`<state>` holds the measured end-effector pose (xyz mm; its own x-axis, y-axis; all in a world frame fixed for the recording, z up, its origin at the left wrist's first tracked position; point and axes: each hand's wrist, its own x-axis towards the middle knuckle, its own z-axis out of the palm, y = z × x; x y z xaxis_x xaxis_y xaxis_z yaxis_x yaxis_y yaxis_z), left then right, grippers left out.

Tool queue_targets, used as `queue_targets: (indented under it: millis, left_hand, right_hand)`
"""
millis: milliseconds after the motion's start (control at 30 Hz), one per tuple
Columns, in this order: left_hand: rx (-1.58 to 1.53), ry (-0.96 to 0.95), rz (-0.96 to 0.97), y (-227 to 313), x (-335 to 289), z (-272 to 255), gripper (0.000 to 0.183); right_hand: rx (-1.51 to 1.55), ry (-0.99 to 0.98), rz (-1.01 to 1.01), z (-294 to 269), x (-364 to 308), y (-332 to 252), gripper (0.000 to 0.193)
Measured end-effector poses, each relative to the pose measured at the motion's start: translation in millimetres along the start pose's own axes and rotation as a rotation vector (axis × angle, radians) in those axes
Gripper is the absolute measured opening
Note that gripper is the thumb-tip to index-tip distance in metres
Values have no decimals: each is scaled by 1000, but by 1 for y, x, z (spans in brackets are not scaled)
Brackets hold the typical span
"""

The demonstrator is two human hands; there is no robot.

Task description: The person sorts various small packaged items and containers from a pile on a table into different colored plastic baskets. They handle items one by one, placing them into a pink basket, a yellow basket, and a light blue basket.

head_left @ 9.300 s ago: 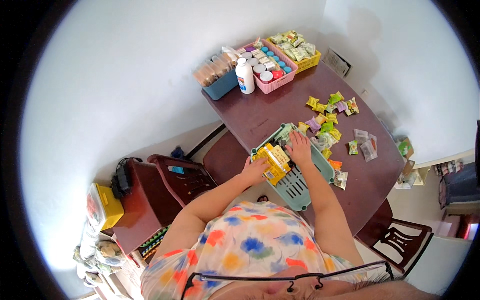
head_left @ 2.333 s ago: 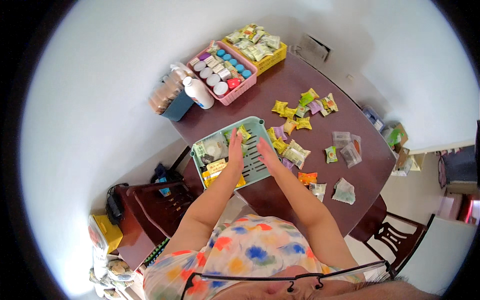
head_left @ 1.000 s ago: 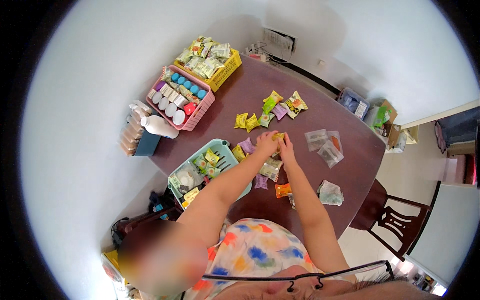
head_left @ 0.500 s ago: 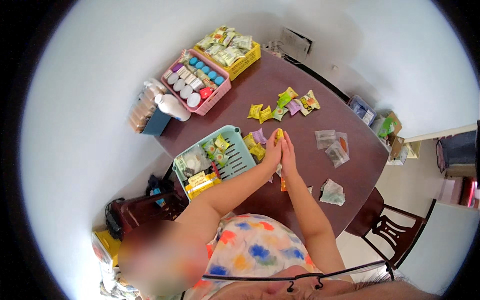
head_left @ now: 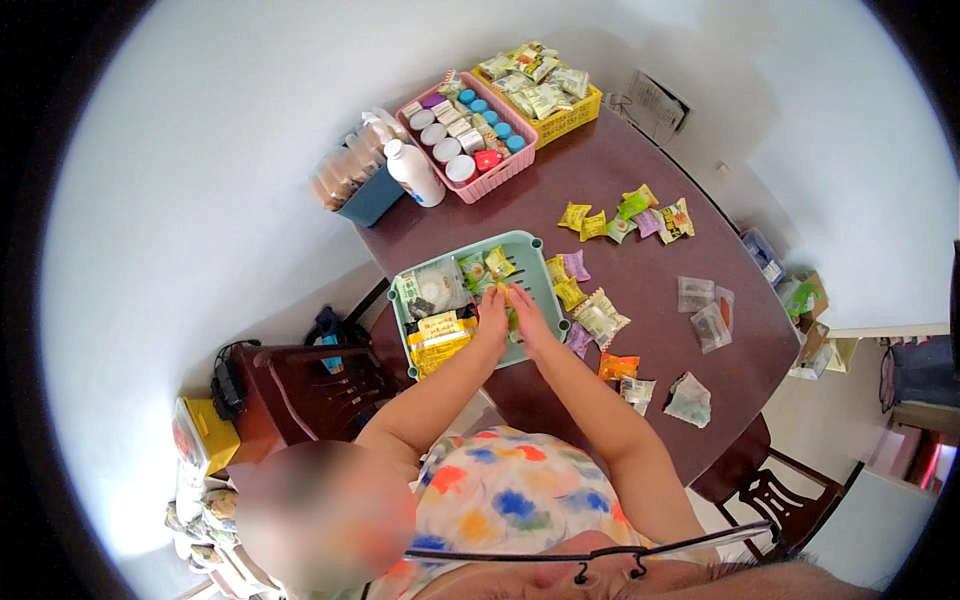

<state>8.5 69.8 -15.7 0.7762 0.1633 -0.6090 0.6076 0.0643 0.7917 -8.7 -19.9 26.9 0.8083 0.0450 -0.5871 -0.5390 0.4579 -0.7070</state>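
My left hand (head_left: 492, 322) and my right hand (head_left: 530, 322) come together over the mint-green slotted tray (head_left: 549, 287), their fingertips closed from both sides around a small yellow snack packet (head_left: 503, 288). Most of that packet is hidden by the fingers. Inside the tray, a green packet (head_left: 474, 270) and a yellow one lie just beyond my hands. To their left are a clear pouch with pale contents (head_left: 437, 288) and a gold-yellow pouch (head_left: 440, 346). Against the tray's right side lie several yellow and purple packets (head_left: 575, 265), with a larger pale-green packet (head_left: 601, 318) beside them.
Toward the back stand a pink basket (head_left: 510, 178) of jars and bottles, a yellow basket (head_left: 568, 122) of packets, a white bottle (head_left: 414, 174) and a dark-blue bin (head_left: 374, 199). Clear plastic pouches (head_left: 711, 328), an orange packet (head_left: 619, 367) and a crumpled cloth (head_left: 689, 401) lie rightward.
Both hands have moved left and nearer with the yellow snack packet, from above the table to over the tray. The view has shifted, and packets my arms covered now show.
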Motion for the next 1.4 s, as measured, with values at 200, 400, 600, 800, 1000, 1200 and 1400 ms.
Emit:
queue_targets:
  millis: [200, 400, 600, 800, 1000, 1200, 1400]
  left_hand:
    - [-156, -161, -42, -4, 12, -21, 49]
    - [300, -81, 311, 11, -11, -12, 47]
    - [688, -176, 834, 37, -16, 17, 68]
    - [1173, -508, 1033, 75, -4, 70, 76]
    - [1682, -516, 840, 78, 30, 114, 87]
    - [1794, -491, 924, 52, 60, 130, 74]
    - [1587, -519, 838, 44, 67, 132, 73]
  right_hand:
    - [133, -127, 64, -2, 7, 11, 60]
    - [-24, -27, -27, -2, -15, -4, 53]
    - [-41, 231, -379, -67, -10, -15, 46]
    - [-673, 452, -458, -133, 23, -17, 66]
    - [-1374, 510, -309, -116, 32, -28, 90]
    - [-1374, 435, -421, -118, 51, -18, 95]
    - [-1084, 414, -492, -127, 56, -18, 95]
